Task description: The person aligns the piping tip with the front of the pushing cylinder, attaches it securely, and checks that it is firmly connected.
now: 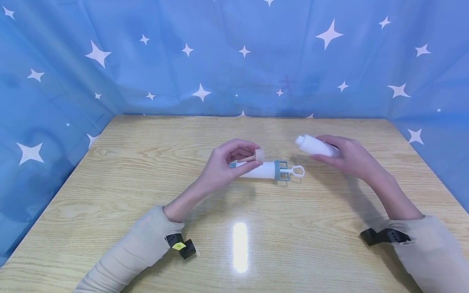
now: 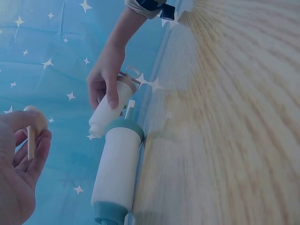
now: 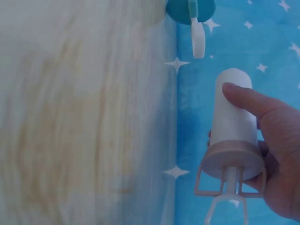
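Note:
My left hand [image 1: 229,162] pinches a small beige cap with a thin spout [image 1: 259,156] between thumb and fingers. Farther right, my right hand [image 1: 349,156] grips the barrel of a white syringe-like tube [image 1: 316,146], its narrow tip tilted up and to the left. The right wrist view shows the tube's beige collar [image 3: 232,154], side loops and plunger handle. A second syringe-like tube, white with teal ends [image 1: 261,170], lies on the table beneath and beside my left hand. Its white ring handle [image 1: 298,171] points right, and my left hand partly covers its other end.
The wood-grain table [image 1: 205,244] carries a bright light reflection near its front. A blue curtain with white stars [image 1: 220,61] hangs behind and at both sides. Each sleeve bears a black wrist camera, including the left one [image 1: 181,245].

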A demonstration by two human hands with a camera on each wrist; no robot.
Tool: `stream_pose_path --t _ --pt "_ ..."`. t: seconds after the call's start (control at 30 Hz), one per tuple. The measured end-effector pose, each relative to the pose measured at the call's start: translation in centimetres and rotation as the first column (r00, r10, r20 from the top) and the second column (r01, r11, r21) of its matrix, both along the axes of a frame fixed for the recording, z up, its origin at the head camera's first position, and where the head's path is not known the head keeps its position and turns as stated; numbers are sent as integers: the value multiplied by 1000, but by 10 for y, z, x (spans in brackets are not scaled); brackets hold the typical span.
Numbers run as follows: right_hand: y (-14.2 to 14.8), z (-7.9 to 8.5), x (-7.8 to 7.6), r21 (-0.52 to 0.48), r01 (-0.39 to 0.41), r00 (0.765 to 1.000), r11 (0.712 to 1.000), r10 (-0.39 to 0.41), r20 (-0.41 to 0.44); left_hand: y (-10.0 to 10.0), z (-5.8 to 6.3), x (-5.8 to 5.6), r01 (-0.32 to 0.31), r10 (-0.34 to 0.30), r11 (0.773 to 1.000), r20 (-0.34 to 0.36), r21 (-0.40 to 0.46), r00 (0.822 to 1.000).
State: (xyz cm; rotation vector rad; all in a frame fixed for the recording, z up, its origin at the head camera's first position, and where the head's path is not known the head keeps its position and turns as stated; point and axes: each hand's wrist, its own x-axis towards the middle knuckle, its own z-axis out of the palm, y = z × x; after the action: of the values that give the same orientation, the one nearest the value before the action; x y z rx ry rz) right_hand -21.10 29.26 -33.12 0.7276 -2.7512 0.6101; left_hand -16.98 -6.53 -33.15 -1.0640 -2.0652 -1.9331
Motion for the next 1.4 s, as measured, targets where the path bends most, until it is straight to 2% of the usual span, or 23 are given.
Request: stream_pose_path --t 0.47,0.73,0.93,1.23,1.4 --pt "-22 17 17 -25 -90 994 996 88 -69 -1 0 -2 -4 4 1000 4 17 1000" --pt "-34 24 27 -36 -112 990 993 109 -91 -2 -1 -3 -6 6 1000 12 10 1000" --pt "-44 30 35 -31 -172 975 985 166 -147 -3 -1 -3 -11 11 1000 17 1 1000" --pt "-54 37 46 -29 -228 959 973 219 -180 -3 -1 -3 -21 21 1000 23 -1 1000" --pt "-59 40 49 -19 -265 945 964 256 -205 -3 0 -2 -7 7 1000 27 11 1000"
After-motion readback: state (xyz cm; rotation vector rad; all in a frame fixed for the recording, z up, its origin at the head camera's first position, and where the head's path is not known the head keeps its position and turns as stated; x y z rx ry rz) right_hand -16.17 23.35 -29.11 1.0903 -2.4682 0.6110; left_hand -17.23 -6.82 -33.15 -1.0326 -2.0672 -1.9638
